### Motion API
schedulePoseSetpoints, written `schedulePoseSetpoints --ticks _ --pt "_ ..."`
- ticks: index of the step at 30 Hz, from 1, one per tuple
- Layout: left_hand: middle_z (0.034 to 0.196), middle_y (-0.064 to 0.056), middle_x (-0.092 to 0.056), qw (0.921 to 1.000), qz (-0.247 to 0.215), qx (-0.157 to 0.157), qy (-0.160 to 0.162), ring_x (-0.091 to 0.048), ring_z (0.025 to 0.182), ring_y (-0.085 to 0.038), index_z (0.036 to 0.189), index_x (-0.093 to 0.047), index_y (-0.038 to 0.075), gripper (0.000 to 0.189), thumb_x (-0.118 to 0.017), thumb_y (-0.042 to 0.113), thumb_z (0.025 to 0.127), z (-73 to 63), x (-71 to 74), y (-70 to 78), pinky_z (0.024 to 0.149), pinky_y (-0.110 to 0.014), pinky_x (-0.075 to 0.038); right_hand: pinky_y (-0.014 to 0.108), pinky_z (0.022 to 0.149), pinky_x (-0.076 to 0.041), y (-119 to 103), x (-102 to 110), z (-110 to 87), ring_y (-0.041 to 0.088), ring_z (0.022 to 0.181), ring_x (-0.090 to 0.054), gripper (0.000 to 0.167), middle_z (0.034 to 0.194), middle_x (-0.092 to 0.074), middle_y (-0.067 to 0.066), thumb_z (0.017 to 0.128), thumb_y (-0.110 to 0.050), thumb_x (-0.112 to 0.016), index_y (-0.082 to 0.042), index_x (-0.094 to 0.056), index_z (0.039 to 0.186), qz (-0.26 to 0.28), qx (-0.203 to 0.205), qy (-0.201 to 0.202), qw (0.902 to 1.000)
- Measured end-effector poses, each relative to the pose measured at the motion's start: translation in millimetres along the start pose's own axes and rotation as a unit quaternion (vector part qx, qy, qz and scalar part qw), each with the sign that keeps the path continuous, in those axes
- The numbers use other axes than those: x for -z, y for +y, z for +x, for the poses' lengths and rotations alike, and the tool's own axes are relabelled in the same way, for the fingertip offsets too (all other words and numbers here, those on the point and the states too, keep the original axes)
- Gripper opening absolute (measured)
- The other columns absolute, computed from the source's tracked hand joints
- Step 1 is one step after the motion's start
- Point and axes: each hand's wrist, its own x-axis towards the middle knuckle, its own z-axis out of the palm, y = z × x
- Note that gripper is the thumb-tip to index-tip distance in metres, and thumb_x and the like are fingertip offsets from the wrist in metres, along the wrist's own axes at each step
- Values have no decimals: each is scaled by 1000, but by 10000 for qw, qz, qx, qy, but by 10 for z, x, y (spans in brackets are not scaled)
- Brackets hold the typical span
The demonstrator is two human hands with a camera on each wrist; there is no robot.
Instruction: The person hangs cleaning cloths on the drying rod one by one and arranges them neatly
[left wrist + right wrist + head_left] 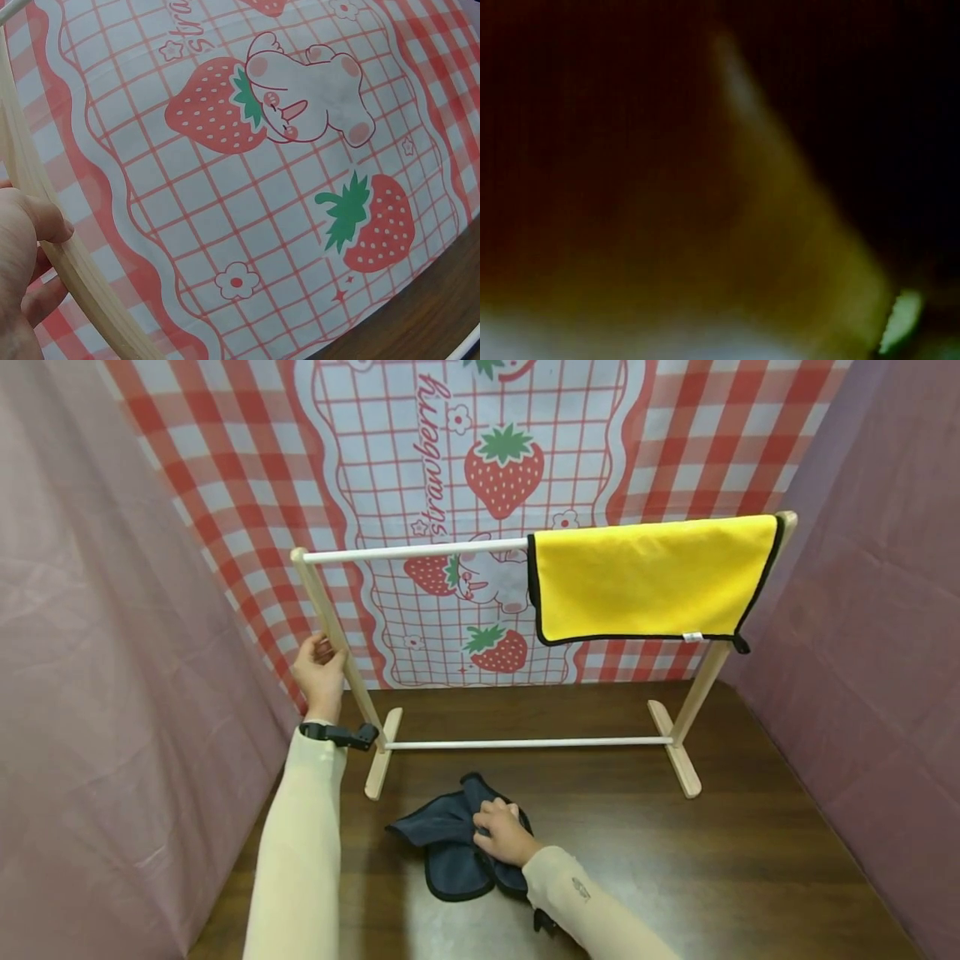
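A wooden drying rack (416, 552) with white rails stands on the table. My left hand (319, 672) holds its left post (75, 274), the thumb on the near side and the fingers behind. Over the right part of the top rail hangs a yellow towel (652, 581) with black edging. In front of the rack, a crumpled dark blue towel (453, 868) with black trim lies on the table. My right hand (506, 832) grips this towel from above with curled fingers. The right wrist view is too dark and blurred to show the hold.
The brown wooden table (600, 827) runs under the rack. Behind it hangs a red-and-white strawberry-print cloth (480, 443). Pink curtains (112, 652) close off the left and right sides. A low white rail (525, 743) joins the rack's feet.
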Motion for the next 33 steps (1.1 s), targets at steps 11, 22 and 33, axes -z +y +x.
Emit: schedulePoseSetpoints --ticks 11,22,33 --pt "95 -13 -64 9998 29 -101 -189 -55 77 -5 110 -62 -13 31 -65 -16 79 25 22 -8 76 -19 -50 28 70 -18 -58 99 64 11 71 -29 32 73 -36 -6 80 -5 -71 -16 -44 67 -477 749 50 9960" --pt "92 -6 -61 9994 48 -151 -297 -56 78 -6 110 -62 -13 31 -67 -15 79 43 32 8 77 -20 -51 29 68 -19 -78 305 312 11 69 -33 35 71 -37 -5 77 0 -72 -15 -43 65 -253 872 967 9912" --pt "92 -6 -61 9995 13 -166 -283 -55 78 -6 110 -62 -13 31 -65 -15 79 39 39 15 76 -20 -51 30 67 -25 -146 542 458 15 69 -38 26 72 -42 -3 76 1 -71 -12 -49 66 -275 904 1462 9847"
